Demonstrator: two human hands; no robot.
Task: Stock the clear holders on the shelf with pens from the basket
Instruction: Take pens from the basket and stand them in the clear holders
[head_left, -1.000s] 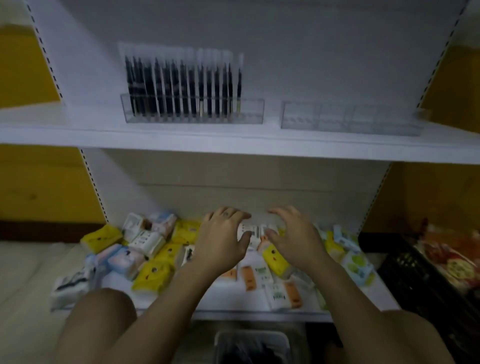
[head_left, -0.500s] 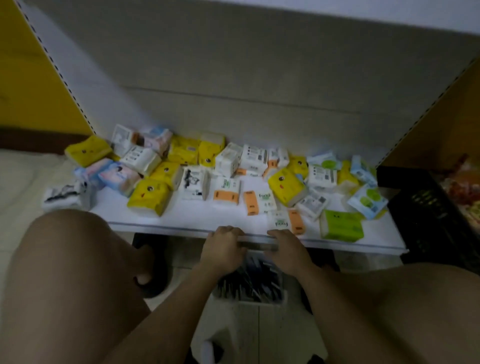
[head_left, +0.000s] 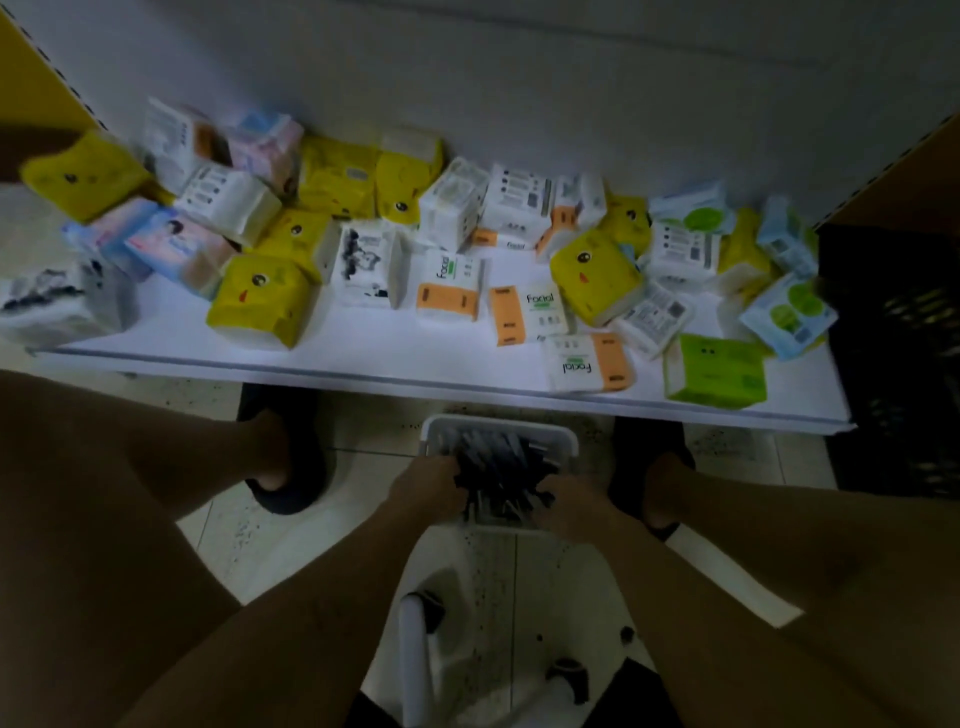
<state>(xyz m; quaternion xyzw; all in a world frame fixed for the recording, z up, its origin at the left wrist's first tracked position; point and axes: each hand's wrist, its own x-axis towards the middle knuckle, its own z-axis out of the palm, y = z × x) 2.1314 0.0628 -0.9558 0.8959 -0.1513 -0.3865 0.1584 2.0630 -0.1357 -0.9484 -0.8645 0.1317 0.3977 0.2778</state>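
Note:
A white basket (head_left: 500, 424) stands on the floor between my feet, just below the low shelf's front edge. It holds a heap of dark pens (head_left: 497, 470) with pale ends. My left hand (head_left: 432, 484) reaches into the basket from the left, its fingers curled into the pile. My right hand (head_left: 567, 503) comes in from the right, fingers curled against the same bunch. The fingertips are hidden among the pens. The clear holders are out of view.
The low white shelf (head_left: 363, 358) carries several tissue packs in yellow, orange, green and white. A black crate (head_left: 898, 364) stands at the right. My knees fill the lower corners, and a white stool (head_left: 415, 654) is under me.
My view dropped from the upper shelf with the holders to the floor. Both hands came down past the low shelf's edge into the basket and closed round pens.

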